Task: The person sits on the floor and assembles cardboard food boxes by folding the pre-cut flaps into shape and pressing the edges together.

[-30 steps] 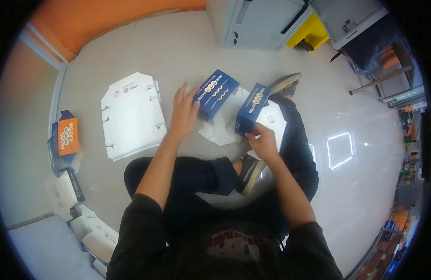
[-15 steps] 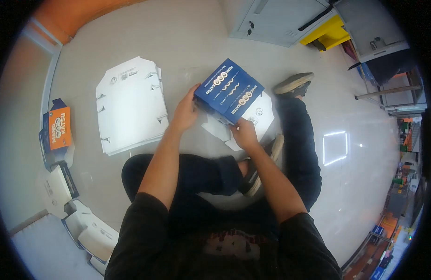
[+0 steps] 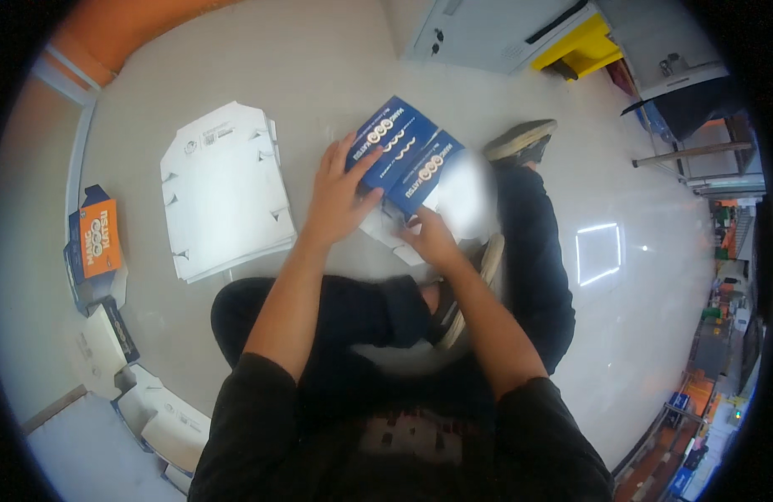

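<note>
In front of my crossed legs is a blue cardboard box (image 3: 388, 159) with orange-and-white printing, tilted on the floor. My left hand (image 3: 340, 191) grips its left end, fingers spread across the top panel and thumb on the near side. At the near corner, my right hand (image 3: 432, 238) pinches the box's lower edge or flap; its fingertips are partly hidden. Under and beside the box lies a flat white cardboard blank (image 3: 385, 234), its right part blurred. To the left rests a stack of flat white box blanks (image 3: 227, 192) with cut slots.
At the far left stands a folded blue-and-orange box (image 3: 100, 238), with several partly folded white boxes (image 3: 173, 427) nearer me. My shoes (image 3: 522, 144) flank the work area on the right. A grey metal cabinet (image 3: 487, 33) and a yellow bin (image 3: 580, 54) stand at the back.
My left hand has moved from the box's left edge up over its top panel, with the fingers now spread. My right hand stays at the near corner, having shifted slightly.
</note>
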`<action>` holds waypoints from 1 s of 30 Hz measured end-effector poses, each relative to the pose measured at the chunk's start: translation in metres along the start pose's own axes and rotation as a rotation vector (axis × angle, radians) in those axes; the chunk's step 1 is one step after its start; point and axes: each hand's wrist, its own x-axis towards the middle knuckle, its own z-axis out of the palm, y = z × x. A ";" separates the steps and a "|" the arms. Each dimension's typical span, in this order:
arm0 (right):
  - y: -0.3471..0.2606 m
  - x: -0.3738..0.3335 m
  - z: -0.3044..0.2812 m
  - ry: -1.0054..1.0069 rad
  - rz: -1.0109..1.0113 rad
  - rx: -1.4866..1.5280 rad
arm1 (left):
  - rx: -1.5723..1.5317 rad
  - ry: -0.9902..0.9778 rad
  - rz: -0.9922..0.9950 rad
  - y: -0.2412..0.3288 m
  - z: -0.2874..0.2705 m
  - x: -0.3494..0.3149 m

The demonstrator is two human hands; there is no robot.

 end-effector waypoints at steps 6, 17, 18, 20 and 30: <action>0.008 0.002 0.017 0.152 -0.159 -0.240 | 0.196 -0.013 0.011 -0.009 0.015 -0.009; 0.020 0.000 0.024 0.285 -0.197 -0.264 | 0.143 0.023 -0.033 -0.009 0.028 -0.009; 0.021 0.000 0.023 0.256 -0.173 -0.261 | 0.139 0.010 -0.033 -0.009 0.028 -0.010; 0.023 0.005 0.019 0.225 -0.138 -0.254 | 0.160 0.014 -0.019 -0.008 0.028 -0.009; 0.009 0.018 -0.027 0.108 -0.080 -0.130 | 0.169 0.042 0.005 -0.020 0.032 -0.013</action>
